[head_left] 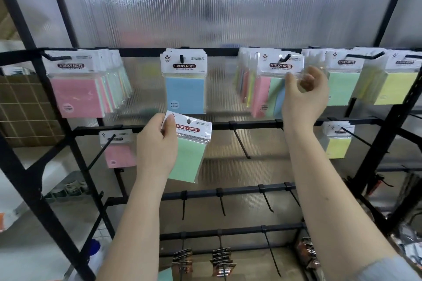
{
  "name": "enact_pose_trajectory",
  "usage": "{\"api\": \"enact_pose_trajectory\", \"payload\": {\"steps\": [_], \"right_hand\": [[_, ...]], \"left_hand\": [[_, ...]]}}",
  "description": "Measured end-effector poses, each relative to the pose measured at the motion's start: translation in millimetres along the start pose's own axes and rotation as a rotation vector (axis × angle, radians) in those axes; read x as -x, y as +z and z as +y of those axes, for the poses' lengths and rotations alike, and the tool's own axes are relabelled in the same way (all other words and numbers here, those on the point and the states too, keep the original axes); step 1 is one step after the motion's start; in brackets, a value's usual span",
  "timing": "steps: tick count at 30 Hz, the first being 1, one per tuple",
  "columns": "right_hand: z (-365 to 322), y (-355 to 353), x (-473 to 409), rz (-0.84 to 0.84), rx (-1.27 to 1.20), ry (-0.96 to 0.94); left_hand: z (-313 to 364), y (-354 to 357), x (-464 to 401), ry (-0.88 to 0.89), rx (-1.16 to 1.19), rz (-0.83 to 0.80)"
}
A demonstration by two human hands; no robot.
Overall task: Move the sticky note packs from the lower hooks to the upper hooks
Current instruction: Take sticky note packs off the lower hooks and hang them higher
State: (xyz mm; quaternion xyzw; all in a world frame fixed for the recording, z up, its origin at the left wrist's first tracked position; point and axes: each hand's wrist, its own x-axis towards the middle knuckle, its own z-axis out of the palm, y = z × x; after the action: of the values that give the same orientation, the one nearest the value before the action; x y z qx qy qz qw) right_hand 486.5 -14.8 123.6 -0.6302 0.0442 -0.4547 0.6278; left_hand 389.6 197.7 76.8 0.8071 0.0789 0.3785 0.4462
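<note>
The left hand [157, 143] pinches a green sticky note pack [190, 150] by its header card, thumb on the front — the pack hangs tilted in the air, off any hook, just below the blue pack [185, 89] at 12 o'clock from it. The right hand [304, 91], fingers curled, touches the clear wrapper of the pink-and-green pack [271, 89] on the upper rail [141, 52]. At 9 o'clock a pink pack [118, 155] hangs on a lower hook [102, 150].

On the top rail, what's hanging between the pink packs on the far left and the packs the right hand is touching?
Head view: one hook with blue-fronted packs hangs between the pink packs and the mixed-colour packs at the right hand. Otherwise only bare rail.
</note>
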Motion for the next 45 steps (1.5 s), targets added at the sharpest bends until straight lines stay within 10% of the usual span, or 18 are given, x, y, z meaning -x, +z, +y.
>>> {"api": "enact_pose_trajectory", "payload": {"steps": [25, 45], "right_hand": [[104.7, -154.1, 26.0, -0.281, 0.664, 0.335], [194.5, -258.0, -159.1, -0.679, 0.734, 0.276]], "left_hand": [[75.8, 57.3, 26.1, 0.289, 0.410, -0.235], [220.7, 254.8, 58.1, 0.299, 0.374, 0.049]]}}
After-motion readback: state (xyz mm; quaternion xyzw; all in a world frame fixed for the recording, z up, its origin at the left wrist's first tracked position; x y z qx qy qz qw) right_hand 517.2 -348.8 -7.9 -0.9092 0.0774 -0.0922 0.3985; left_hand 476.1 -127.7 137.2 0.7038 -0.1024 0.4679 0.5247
